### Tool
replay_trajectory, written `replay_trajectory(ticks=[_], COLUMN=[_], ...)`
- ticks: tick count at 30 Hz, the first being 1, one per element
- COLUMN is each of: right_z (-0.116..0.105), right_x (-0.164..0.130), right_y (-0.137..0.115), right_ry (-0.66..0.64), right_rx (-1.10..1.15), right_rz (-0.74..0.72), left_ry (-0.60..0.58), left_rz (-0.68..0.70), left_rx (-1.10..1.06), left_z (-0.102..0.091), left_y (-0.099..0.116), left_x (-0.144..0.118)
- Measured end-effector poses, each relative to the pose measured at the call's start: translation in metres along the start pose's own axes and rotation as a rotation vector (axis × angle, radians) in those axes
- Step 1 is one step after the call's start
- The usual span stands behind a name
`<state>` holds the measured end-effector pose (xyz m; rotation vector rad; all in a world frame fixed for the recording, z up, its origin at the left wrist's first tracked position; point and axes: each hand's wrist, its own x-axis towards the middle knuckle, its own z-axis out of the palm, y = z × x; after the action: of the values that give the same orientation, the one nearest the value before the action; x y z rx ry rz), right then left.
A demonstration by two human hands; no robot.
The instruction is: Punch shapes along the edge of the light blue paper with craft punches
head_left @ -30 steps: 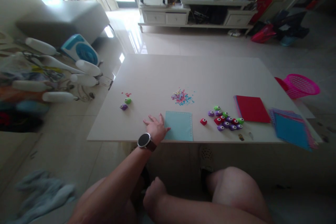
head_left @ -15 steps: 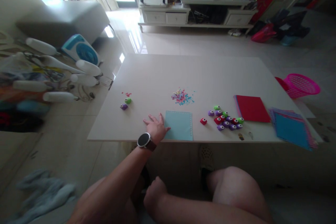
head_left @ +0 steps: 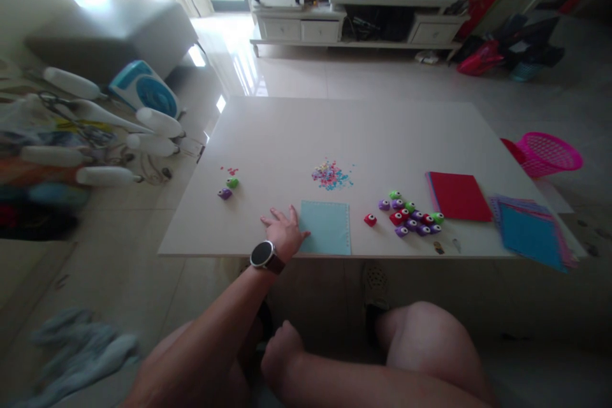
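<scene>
The left hand (head_left: 285, 231) lies flat and spread on the bench (head_left: 287, 134), close to its near edge, gripping nothing; its fingertips touch the left edge of a light blue sheet (head_left: 326, 236), whose near edge sits just short of the bench's near edge. The right hand (head_left: 280, 354) rests off the bench, low by the knees, loosely curled with nothing visible in it. Just right of the sheet stands one red punch (head_left: 370, 220), then a tight cluster of small punches (head_left: 411, 215). Beyond the sheet lies a scatter of paper bits (head_left: 331, 175). A red paper stack (head_left: 458, 196) lies further right. Two punches (head_left: 228, 188) sit left, well apart. The far half of the bench is bare.
</scene>
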<state>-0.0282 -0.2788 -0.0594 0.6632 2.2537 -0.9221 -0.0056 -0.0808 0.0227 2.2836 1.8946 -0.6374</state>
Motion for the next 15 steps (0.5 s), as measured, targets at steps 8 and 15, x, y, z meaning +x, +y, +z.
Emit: replay_trajectory(ticks=[8,15], right_z=[-0.011,-0.017], right_x=[-0.015,-0.014], right_y=[-0.002,-0.002], right_ry=[-0.033,-0.077], right_rx=[-0.078,-0.094], right_rz=[0.075,0.089], left_ry=[-0.006,-0.019], left_rz=[0.004,-0.005], left_rx=[0.012,0.004], left_z=[-0.001,-0.003], left_y=[0.001,0.001], left_x=[-0.001,-0.001])
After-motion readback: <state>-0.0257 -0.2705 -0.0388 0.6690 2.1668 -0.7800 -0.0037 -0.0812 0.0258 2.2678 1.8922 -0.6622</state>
